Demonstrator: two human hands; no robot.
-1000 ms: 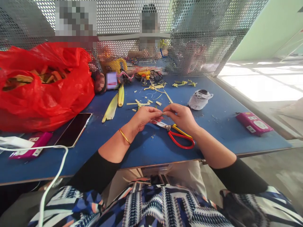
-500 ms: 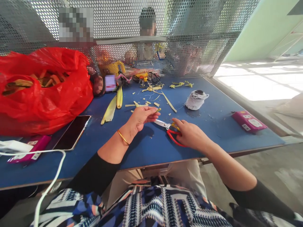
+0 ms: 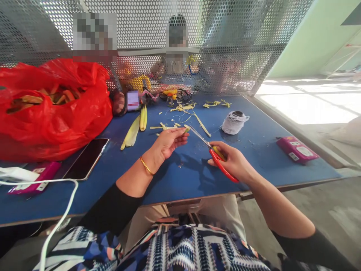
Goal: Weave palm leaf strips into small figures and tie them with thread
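Pinched in my left hand (image 3: 171,141) is a small yellow-green piece of husk (image 3: 186,130); most of it is hidden by the fingers. My right hand (image 3: 232,160) grips red-handled scissors (image 3: 222,167), whose blades point up and left with the tips beside that piece. Whether the tips touch it, I cannot tell. Beyond my hands lie pale husk scraps (image 3: 182,109) and a long thin strip (image 3: 201,124). Two wider yellow husk leaves (image 3: 131,133) rest to the left. Knotted husk pieces (image 3: 213,103) are near the mesh, and a spool of white thread (image 3: 234,122) stands at the right.
A red plastic bag (image 3: 56,128) with dry husks fills the left side. Near it are a phone (image 3: 87,158), a white cable (image 3: 63,218) and a purple packet (image 3: 42,178). Another purple packet (image 3: 297,148) lies right. Perforated mesh (image 3: 225,45) borders the back, with people behind it.
The scissors have turned so their blades point more upward, and the tips have risen beside the husk piece. My right hand has shifted slightly right and toward me; my left hand stays nearly in place.
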